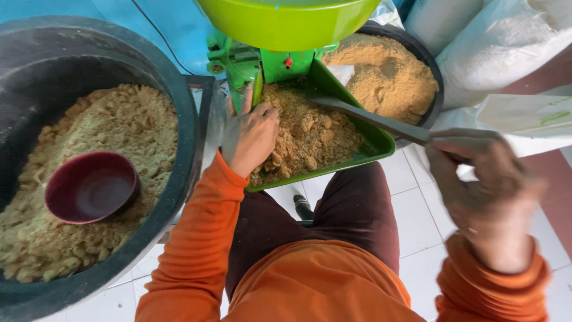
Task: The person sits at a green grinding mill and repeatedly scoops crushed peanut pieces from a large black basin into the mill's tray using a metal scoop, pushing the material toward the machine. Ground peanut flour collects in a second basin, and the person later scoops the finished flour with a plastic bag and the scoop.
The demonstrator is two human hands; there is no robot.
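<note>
The person stands over a green machine (262,62) with a lime-green hopper (286,21) on top and a green chute tray (374,149) sloping out below it. The left hand (250,136) rests palm down in the tan, crumbly meal (310,134) heaped on that tray, fingers spread and loosely curled over the pile at the tray's upper left corner, beside the machine's outlet; it grips nothing that I can see. The right hand (485,185) (blurred, so it is moving) is closed around the handle of a long grey paddle (372,119), whose flat end reaches into the meal near the tray's upper edge. As for progress, the tray is well covered, with coarse lumps among the finer crumbs along its lower edge, so a good deal lies there to be worked or cleared. Beyond the tray's far end a dark round tub (432,71) holds a mound of finer, more orange meal, which I take for finished material. On the left a large black tub (179,119) is mostly full of pale, lumpy feed with a maroon scoop bowl (89,188) lying in it, so much seems left. White sacks (506,42) lean at the right, over a white tiled floor (417,220).
</note>
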